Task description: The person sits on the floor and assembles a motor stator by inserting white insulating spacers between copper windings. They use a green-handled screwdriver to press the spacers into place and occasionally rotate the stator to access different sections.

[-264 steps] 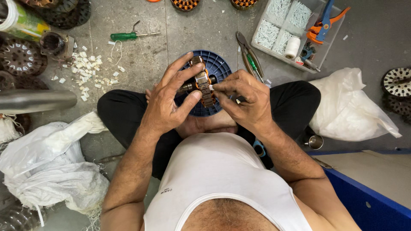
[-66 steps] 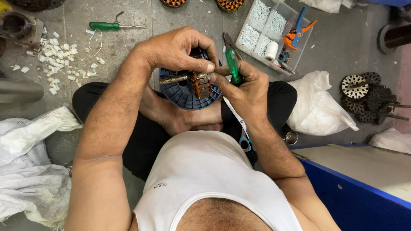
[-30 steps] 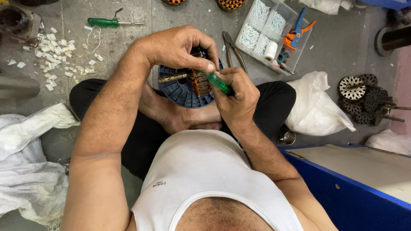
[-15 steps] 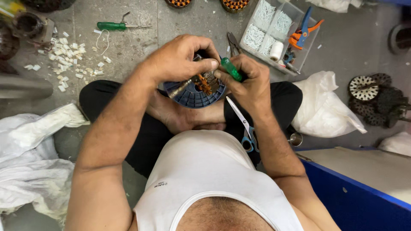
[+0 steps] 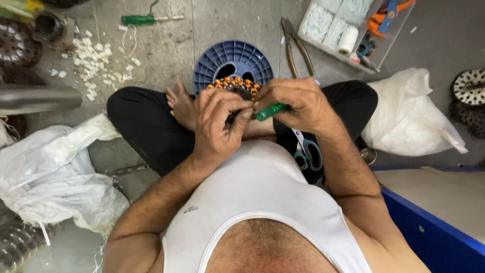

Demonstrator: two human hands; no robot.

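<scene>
White plastic bags (image 5: 55,177) lie crumpled on the floor at the left. Another white plastic bag (image 5: 409,119) sits at the right. A clear plastic box (image 5: 353,28) stands at the top, holding white packets (image 5: 326,23).

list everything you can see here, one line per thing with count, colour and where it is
wound motor stator: 1, dark core with orange-copper windings, held over the lap
green-handled tool: 1, green, in the right hand
plastic spool: 1, blue, on the floor behind the stator
screwdriver: 1, green handle, floor at top left
pliers: 1, dark metal, floor right of the spool
scissors: 1, blue handles, on the right thigh
clear tray: 1, holds white pads and a white thread roll, top right
white chips: many, scattered on the floor at top left
plastic bags: white, one right, more at left
left hand: 1, gripping the stator
right hand: 1, closed on the tool
</scene>
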